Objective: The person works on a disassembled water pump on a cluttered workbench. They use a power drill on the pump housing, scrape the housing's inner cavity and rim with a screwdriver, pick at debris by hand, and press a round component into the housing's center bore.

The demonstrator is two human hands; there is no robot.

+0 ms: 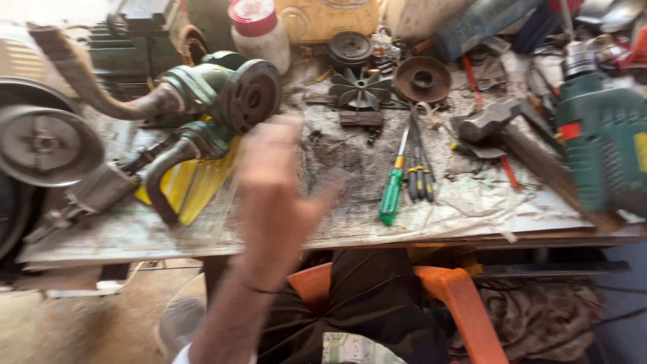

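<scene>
My left hand (pixel 273 202) is raised over the front edge of the workbench (pixel 135 232), blurred, with the fingers apart and the thumb out to the right. It holds nothing. It hangs just right of a green pump body (pixel 222 94) with curved pipes, which rests on a yellow sheet (pixel 202 182). A green-handled screwdriver (pixel 391 192) and dark pliers (pixel 419 175) lie to the right of the hand on the dirty bench top. My right hand is out of view.
A hammer (pixel 492 121), a green power drill (pixel 603 141), a fan impeller (pixel 360 87), a rusty disc (pixel 422 79) and a red-lidded white jar (pixel 259 30) crowd the bench. A large pulley (pixel 44 141) sits left. An orange chair (pixel 458 296) is below.
</scene>
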